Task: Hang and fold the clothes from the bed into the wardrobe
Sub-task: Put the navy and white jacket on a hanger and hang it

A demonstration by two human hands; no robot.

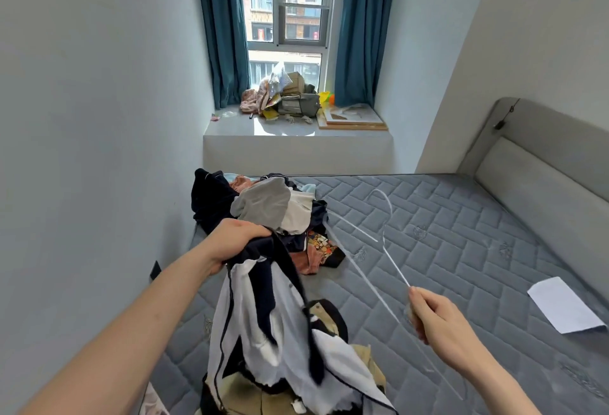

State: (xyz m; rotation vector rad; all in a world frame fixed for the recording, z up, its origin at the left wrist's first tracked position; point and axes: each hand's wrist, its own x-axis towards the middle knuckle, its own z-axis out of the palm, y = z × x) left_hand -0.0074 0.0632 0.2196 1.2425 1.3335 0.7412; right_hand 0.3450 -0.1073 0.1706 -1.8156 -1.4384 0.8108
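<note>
— Where are the clothes?
— A pile of clothes (263,213) lies on the bed (445,250), at its left side near the wall. The left hand (237,240) grips a dark blue and white garment (273,332) by its top, and it hangs down over more clothing at the bed's near edge.
— And the right hand?
— The right hand (435,315) pinches a white wire hanger (372,250) at one end, holding it up above the mattress, hook pointing away.
— Anything else?
— A white sheet of paper (563,306) lies on the bed's right side. Clutter (286,95) sits on the window ledge (296,128).
</note>
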